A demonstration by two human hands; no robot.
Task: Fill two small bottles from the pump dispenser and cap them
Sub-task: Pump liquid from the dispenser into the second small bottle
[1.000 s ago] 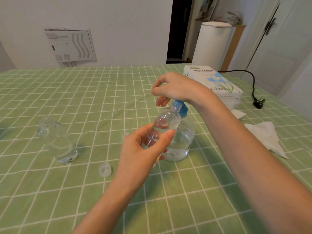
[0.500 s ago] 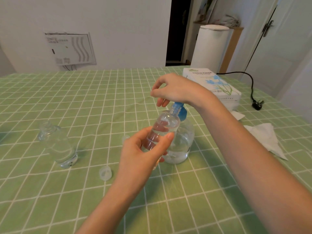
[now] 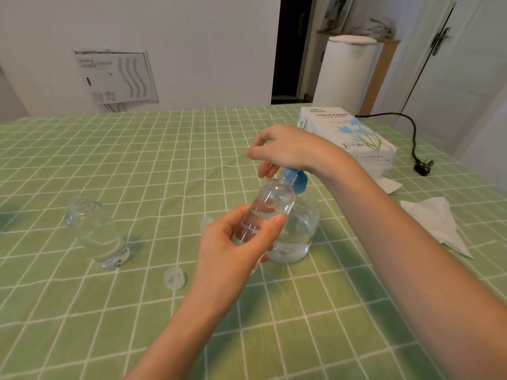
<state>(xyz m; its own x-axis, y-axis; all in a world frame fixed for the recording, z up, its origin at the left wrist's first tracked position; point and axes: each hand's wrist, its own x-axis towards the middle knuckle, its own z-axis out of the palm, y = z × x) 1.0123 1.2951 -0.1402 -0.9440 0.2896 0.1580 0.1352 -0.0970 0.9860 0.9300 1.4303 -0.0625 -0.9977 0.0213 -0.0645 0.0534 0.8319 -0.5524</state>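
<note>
Centre frame, a small bottle is before the pump dispenser; second bottle at left, tissue box upper right.

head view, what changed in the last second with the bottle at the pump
Nothing visibly changed. The left hand still grips the small clear plastic bottle, tilted at the blue pump of the clear dispenser; the right hand stays on that pump. The second clear bottle and the loose clear cap stay put.
</note>
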